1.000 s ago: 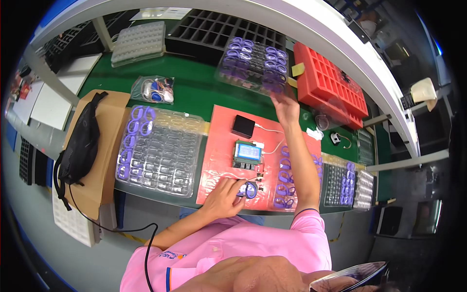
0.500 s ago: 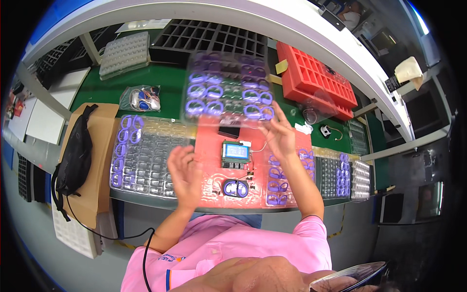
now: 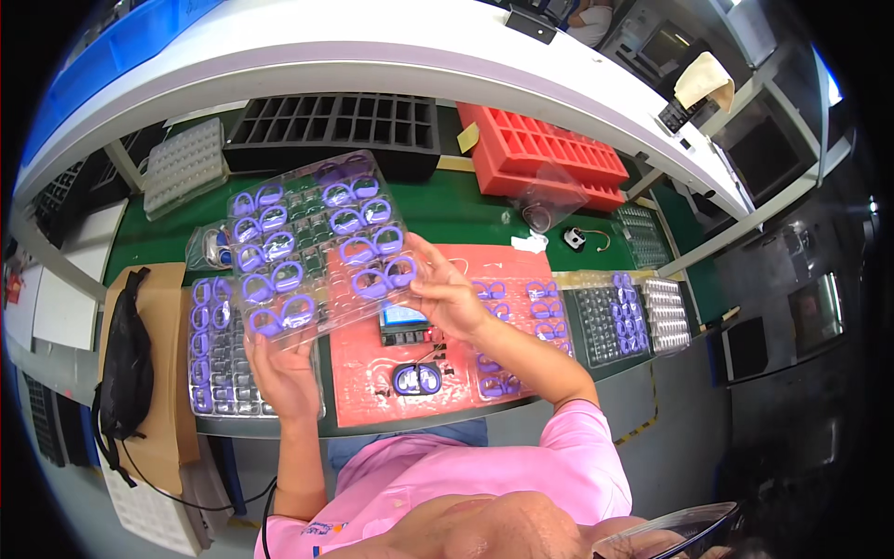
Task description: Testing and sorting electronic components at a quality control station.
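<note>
While both hands are busy, a clear plastic tray (image 3: 312, 228) hangs tilted in the air over the front left part of the green table (image 3: 447, 207). The right hand (image 3: 447, 296) pinches the tray near its close right corner. The left hand (image 3: 285, 371) grasps the tray's near edge from below, but some of its fingers are hard to see, so I cannot tell how tight it is.

Purple rings (image 3: 275, 218) sit in two bands, down the tray's left and right sides. The middle band shows none, so the tray looks only part filled. It is up off the table, not set down.

Near the table's front edge lies a red mat (image 3: 358, 391). On it, a black and purple looped piece (image 3: 416, 379) lies with no hand on it. Just behind, partly under the lifted tray, is a small circuit board with a lit blue screen (image 3: 403, 317).

At the table's front left corner, a second tray (image 3: 244, 396) has purple rings along its left side; many of its other pockets show no purple. Over the mat's right side, a third tray (image 3: 518, 326) has rings in bands too.
</note>
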A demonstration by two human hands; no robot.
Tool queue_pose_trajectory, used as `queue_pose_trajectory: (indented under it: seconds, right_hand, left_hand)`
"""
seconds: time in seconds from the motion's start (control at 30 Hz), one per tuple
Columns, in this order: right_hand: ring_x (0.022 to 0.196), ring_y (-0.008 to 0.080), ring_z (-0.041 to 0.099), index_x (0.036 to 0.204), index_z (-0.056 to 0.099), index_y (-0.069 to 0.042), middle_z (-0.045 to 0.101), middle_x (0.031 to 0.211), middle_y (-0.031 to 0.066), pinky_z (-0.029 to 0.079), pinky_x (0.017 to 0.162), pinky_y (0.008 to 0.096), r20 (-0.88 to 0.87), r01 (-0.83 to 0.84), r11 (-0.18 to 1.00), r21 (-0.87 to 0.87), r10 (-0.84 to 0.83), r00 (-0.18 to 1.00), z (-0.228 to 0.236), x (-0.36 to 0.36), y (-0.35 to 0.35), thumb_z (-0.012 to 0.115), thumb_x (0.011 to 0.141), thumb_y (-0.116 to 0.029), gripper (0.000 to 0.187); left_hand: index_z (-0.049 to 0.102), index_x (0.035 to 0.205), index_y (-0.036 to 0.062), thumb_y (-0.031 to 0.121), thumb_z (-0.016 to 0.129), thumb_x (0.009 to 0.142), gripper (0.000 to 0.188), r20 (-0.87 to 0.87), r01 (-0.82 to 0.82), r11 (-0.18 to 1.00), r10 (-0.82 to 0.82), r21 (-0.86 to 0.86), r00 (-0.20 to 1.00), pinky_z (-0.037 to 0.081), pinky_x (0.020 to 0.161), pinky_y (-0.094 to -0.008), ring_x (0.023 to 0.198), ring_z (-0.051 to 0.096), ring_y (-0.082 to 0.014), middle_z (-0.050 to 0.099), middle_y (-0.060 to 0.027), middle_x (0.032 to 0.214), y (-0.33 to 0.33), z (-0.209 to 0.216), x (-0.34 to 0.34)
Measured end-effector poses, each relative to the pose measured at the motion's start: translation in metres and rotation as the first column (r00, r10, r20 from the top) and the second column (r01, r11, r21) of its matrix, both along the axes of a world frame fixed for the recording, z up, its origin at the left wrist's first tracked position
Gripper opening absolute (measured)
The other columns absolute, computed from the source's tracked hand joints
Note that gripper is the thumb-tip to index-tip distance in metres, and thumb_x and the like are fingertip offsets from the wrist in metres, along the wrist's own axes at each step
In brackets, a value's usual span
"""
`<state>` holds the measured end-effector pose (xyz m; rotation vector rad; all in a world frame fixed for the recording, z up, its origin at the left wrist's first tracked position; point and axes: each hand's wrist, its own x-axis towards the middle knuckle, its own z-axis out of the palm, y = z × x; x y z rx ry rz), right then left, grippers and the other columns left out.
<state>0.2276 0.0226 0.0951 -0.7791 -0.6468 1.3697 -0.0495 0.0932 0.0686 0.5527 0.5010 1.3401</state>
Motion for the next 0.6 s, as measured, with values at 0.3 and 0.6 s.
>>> queue_pose_trajectory:
  seconds: [0.3, 0.6]
  right_hand:
    - [0.146, 0.0306, 0.055, 0.175, 0.017, -0.012, 0.043, 0.168, 0.0187, 0.05, 0.118, 0.0479, 0.309, -0.143, 0.977, 0.159, 0.088, 0.947, 0.0, 0.014, 0.006, 0.072, 0.106, -0.013, 0.088]
    - [0.141, 0.0431, 0.057, 0.17, 0.025, -0.006, 0.044, 0.161, 0.0273, 0.052, 0.111, 0.0578, 0.9, 0.402, 0.893, 0.204, -0.332, 0.281, -0.036, 0.143, 0.107, 0.084, 0.098, -0.038, 0.098]
  left_hand:
    - [0.049, 0.158, 0.0022, 0.029, 0.047, 0.114, 0.051, 0.07, -0.075, 0.997, 0.076, -0.014, 0.995, 0.052, 0.117, -0.0543, 0.14, 0.062, -0.0373, 0.06, -0.0195, 0.156, 0.011, -0.005, -0.013]
    - [0.052, 0.154, -0.0005, 0.028, 0.047, 0.114, 0.049, 0.121, -0.155, 0.987, 0.159, -0.038, 0.98, 0.049, 0.121, -0.0524, 0.142, 0.061, -0.0344, 0.061, -0.0189, 0.155, 0.024, -0.017, -0.047]
